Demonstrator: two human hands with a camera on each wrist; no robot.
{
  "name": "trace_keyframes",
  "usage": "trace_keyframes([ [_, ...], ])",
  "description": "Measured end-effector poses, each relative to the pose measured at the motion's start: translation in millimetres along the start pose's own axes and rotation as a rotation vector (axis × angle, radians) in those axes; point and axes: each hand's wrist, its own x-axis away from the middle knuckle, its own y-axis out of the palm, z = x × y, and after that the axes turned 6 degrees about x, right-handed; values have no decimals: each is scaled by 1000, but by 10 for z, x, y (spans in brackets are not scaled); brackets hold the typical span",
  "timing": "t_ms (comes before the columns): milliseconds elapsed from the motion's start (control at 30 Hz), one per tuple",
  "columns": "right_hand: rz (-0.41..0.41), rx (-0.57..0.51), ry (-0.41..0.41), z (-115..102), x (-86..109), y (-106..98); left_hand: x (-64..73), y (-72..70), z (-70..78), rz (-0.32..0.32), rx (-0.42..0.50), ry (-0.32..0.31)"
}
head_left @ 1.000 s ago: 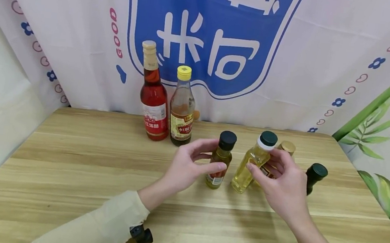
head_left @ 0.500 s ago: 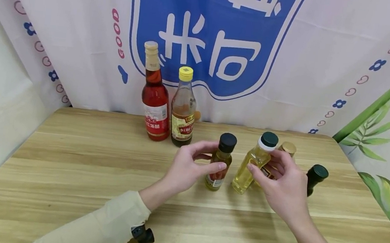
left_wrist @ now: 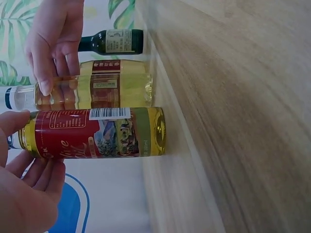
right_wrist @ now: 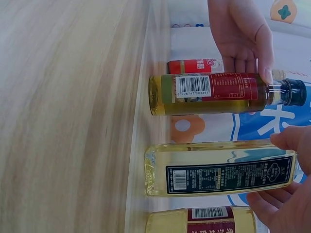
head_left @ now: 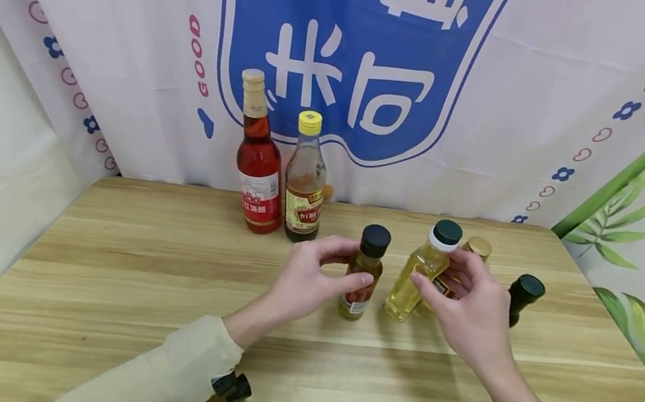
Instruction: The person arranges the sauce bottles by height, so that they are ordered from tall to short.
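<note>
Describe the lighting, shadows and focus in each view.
Head view: bright, even light, soft shadow on the wooden table in front of the clear green-capped bottle; left wrist view: dimmer, turned sideways, nearest table grain soft; right wrist view: dim and sideways, barcode lines on the black-capped bottle fairly crisp.

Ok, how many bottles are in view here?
6: red vinegar bottle and yellow-capped bottle at the back; black-capped olive oil bottle in the left hand; green-capped oil bottle in the right hand; gold-capped bottle behind it; dark green bottle at far right. Others could be hidden.
</note>
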Motion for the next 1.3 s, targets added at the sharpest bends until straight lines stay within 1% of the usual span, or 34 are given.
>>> trace_keyframes([
  [267,-4,-1,1,-10,-10,-19,17,-28,29,-21,-46,-33],
  [400,8,1,-10,-11,-18,-15,21,-37,33,-30,-46,-59],
  [500,12,3,-12,-18,-26,-23,25,-33,24,-36,-43,-59],
  [633,12,2,-22,-25,-46,-39,28,-21,17,-40,-50,-30],
  [733,5,2,-26,-36,-64,-49,26,-17,22,-41,-55,-29],
  [833,-5,-5,-23,-63,-96,-64,30,-15,40,-39,-60,-44],
  [1033,-34,-14,-27,-154,-236,-125,38,-7,58,-33,-68,-46],
  [1167,-75,-11,-27,-211,-392,-142,49,-3,76,-31,-73,-52],
  [1300,-116,-25,-46,-290,-566,-147,57,5,86,-24,-74,-62],
])
